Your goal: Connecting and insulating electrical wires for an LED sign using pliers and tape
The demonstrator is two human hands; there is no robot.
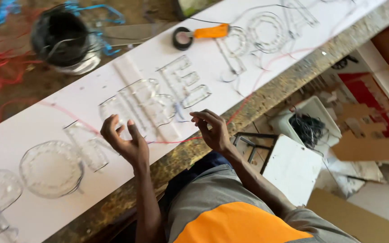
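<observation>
Right now, thin wire (176, 120): a fine dark strand runs between the two hands above the white board; whether either hand truly pinches it I cannot tell.
Left hand (124, 141): raised over the board, palm turned up, fingers curled loosely and apart, nothing solid visible in it.
Right hand (210, 130): hovers at the board's near edge, fingertips drawn narrowly together as if on the strand.
Clear letters (154, 103): transparent letter shapes lie flat in a row along the board, just beyond both hands, dark wire tracing their outlines.
White board (68, 112): long, lying across the worn tabletop, running diagonally through the view.
Red wire (244, 101): a thin line crossing the board and passing under the hands.
Tape roll (182, 38): black, resting on the board's far side, touching an orange-handled tool (210, 31).
Wire spool (64, 38): dark coil on the table beyond the board, well apart from the hands.
White bin (311, 121): on the floor below the table, black wires inside.
</observation>
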